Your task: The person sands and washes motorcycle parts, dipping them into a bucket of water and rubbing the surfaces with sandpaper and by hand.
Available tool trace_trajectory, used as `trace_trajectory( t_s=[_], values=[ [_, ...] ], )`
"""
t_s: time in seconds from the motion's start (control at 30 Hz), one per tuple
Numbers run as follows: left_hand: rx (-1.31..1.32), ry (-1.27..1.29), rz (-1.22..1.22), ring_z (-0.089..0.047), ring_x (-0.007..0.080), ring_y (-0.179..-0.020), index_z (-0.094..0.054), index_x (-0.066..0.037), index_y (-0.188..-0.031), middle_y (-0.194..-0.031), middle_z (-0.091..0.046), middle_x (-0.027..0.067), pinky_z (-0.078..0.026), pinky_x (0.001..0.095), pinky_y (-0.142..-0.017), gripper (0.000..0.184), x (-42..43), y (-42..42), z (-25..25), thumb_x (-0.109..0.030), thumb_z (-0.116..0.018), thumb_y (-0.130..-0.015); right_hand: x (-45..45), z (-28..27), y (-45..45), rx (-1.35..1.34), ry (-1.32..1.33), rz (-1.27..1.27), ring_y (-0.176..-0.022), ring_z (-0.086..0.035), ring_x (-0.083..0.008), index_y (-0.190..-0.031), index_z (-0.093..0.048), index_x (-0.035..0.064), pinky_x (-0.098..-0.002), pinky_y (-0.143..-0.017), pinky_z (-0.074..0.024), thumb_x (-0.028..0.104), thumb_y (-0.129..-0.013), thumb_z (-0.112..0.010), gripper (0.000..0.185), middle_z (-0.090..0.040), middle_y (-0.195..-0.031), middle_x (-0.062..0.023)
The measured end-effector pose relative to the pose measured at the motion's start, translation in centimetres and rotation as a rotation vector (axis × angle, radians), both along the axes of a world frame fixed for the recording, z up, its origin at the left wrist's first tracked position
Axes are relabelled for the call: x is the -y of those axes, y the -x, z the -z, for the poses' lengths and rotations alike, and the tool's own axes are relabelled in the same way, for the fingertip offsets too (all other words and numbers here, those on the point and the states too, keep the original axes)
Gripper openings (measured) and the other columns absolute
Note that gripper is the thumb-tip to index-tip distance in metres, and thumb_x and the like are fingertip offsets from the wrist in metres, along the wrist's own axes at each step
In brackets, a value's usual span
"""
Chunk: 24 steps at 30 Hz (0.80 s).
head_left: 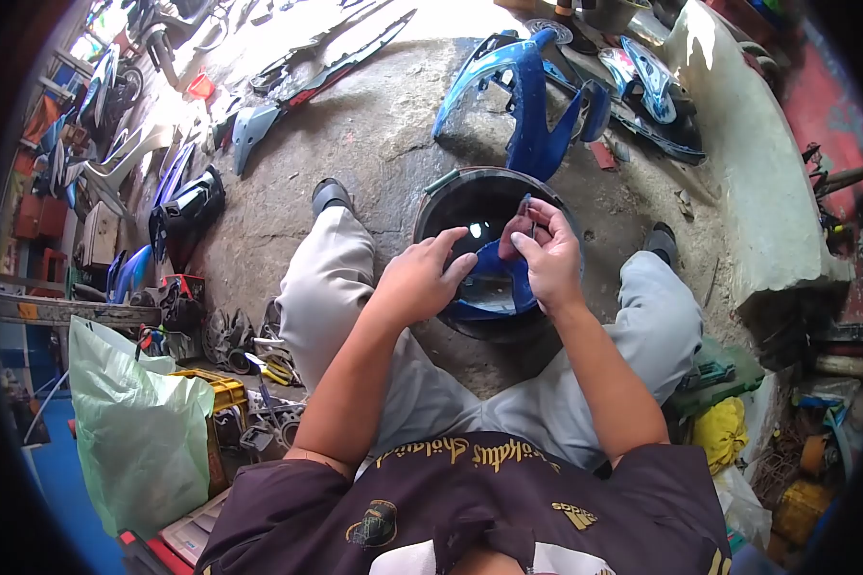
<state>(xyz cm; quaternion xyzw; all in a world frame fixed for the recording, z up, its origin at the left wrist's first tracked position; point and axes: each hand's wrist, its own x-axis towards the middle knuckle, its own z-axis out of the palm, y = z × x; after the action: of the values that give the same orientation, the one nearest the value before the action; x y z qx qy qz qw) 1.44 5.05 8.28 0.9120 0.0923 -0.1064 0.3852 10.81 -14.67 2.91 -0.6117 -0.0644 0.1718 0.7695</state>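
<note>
Between my knees stands a round black tub [431,206] with water in it. A blue plastic panel [522,278] sits partly inside the tub, its lower edge curving along the near side. My right hand [549,259] pinches a small reddish-brown piece of sandpaper [518,233] above the tub, its far end bent and dark. Over the tub's left side, my left hand [426,276] has its thumb and index finger apart and nothing in its grasp. Whether it touches the blue panel I cannot tell.
Beyond the tub, a blue motorbike fairing [527,105] stands on the concrete floor. More fairings [254,129] lie ahead to the left. A pale low wall [738,163] runs along the right. Beside me are a plastic sack [134,422] and a yellow crate [222,390].
</note>
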Motion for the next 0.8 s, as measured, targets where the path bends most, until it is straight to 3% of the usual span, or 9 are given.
trace_trajectory(
  t_s=[0.07, 0.2, 0.3, 0.4, 0.6, 0.8],
  values=[
    [0.007, -0.027, 0.001, -0.073, 0.0392, -0.112, -0.054, -0.012, -0.155, -0.129, -0.071, 0.0248, -0.056, 0.0450, -0.098, 0.059, -0.1, 0.1, 0.2, -0.044, -0.064, -0.107, 0.2, 0.4, -0.2, -0.029, 0.052, 0.024, -0.117, -0.067, -0.0180, -0.155, -0.045, 0.0032, -0.0313, -0.101, -0.0573, -0.013, -0.092, -0.065, 0.068, -0.054, -0.138, -0.0139],
    [0.020, -0.049, 0.004, -0.071, 0.0406, -0.117, -0.054, -0.012, -0.155, -0.131, -0.070, 0.0252, -0.055, 0.0460, -0.101, 0.061, -0.2, 0.1, 0.1, -0.047, -0.065, -0.106, 1.1, 1.0, 0.2, -0.069, 0.211, -0.045, -0.117, -0.068, -0.0201, -0.157, -0.047, 0.0105, -0.0339, -0.102, -0.0558, -0.011, -0.087, -0.070, 0.077, -0.058, -0.133, -0.0144],
    [0.032, -0.049, 0.004, -0.067, 0.0443, -0.124, -0.056, -0.011, -0.153, -0.132, -0.072, 0.0244, -0.052, 0.0503, -0.106, 0.061, -0.1, 0.1, -0.1, -0.049, -0.062, -0.105, 1.7, 1.5, 0.0, 0.118, 0.441, -0.051, -0.115, -0.069, -0.0209, -0.154, -0.049, 0.0094, -0.0359, -0.099, -0.0553, -0.004, -0.085, -0.075, 0.075, -0.061, -0.131, -0.0147],
    [0.041, -0.050, 0.007, -0.067, 0.0442, -0.124, -0.056, -0.011, -0.153, -0.132, -0.072, 0.0244, -0.052, 0.0505, -0.106, 0.062, 0.0, 0.1, -0.2, -0.050, -0.062, -0.105, 1.9, 1.1, 0.1, 0.094, 0.544, -0.067, -0.117, -0.069, -0.0217, -0.142, -0.060, 0.0068, -0.0364, -0.098, -0.0544, 0.003, -0.085, -0.079, 0.061, -0.068, -0.123, -0.0133],
    [0.022, -0.057, 0.011, -0.068, 0.0416, -0.124, -0.055, -0.012, -0.155, -0.131, -0.070, 0.0260, -0.051, 0.0466, -0.107, 0.062, 0.0, 0.1, -0.3, -0.046, -0.065, -0.105, 2.4, 0.9, -0.2, 0.043, 0.568, -0.262, -0.100, -0.075, -0.0226, -0.114, -0.077, 0.0027, -0.0353, -0.089, -0.0580, 0.011, -0.095, -0.075, 0.021, -0.077, -0.112, -0.0133],
    [0.027, -0.070, 0.006, -0.068, 0.0416, -0.122, -0.054, -0.011, -0.155, -0.130, -0.071, 0.0257, -0.052, 0.0468, -0.106, 0.061, 0.0, 0.1, -0.1, -0.045, -0.066, -0.105, 3.0, -1.3, -0.1, 0.084, 0.655, -0.348, -0.093, -0.076, -0.0238, -0.110, -0.080, 0.0031, -0.0359, -0.086, -0.0594, 0.018, -0.098, -0.074, 0.020, -0.075, -0.116, -0.0154]
  ],
)
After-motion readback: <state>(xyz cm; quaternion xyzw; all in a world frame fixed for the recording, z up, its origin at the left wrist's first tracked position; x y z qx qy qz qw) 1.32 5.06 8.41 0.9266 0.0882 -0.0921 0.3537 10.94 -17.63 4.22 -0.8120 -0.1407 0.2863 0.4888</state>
